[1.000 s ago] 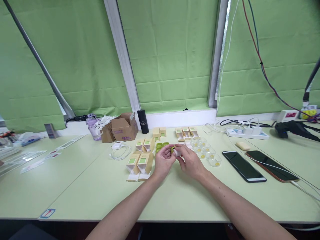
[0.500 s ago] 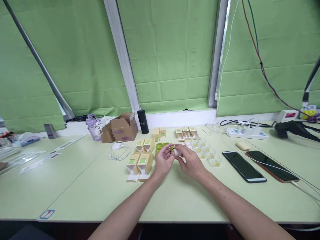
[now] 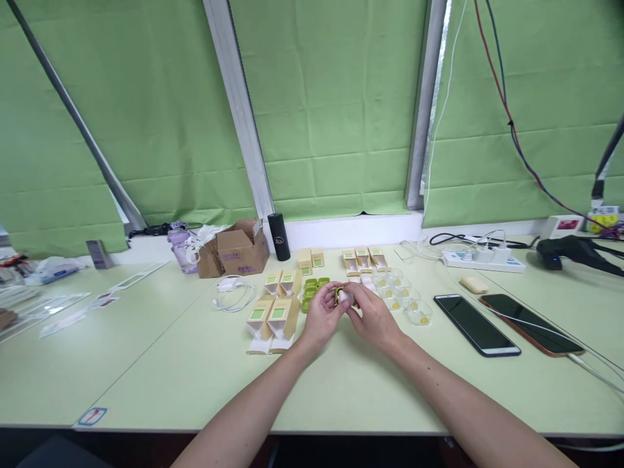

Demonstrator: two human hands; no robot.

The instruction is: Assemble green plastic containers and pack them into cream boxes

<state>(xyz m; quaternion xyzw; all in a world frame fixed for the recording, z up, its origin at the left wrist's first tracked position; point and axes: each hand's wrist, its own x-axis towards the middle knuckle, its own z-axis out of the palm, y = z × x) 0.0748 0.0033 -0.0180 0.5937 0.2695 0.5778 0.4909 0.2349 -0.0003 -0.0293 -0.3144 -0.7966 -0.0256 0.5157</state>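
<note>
In front of me, above the table, my two hands meet at fingertip height. Closed around a small green cup-like piece [image 3: 337, 294] is my left hand [image 3: 322, 318]. The fingers of my right hand [image 3: 375, 318] pinch a small white piece [image 3: 345, 297], which sits against the green piece's opening; how far inside it is, I cannot tell. Just beyond my left hand stand several more green pieces [image 3: 309, 293] in rows. Clear plastic cups [image 3: 418, 313] with yellow spots lie right of my right hand, and some pinkish-white pieces [image 3: 367, 283] lie behind it.
Open kraft boxes [image 3: 283, 318] stand at the left, with more small boxes [image 3: 363, 261] behind. A cardboard box [image 3: 242, 250], a black bottle [image 3: 279, 237] and a white cable [image 3: 234, 296] are farther back. Two phones [image 3: 476, 325] and a power strip [image 3: 482, 260] occupy the right side.
My hands have turned the green piece so its rim faces me more, with the white piece now against it. The left hand has shifted slightly, showing more of the green rows.
</note>
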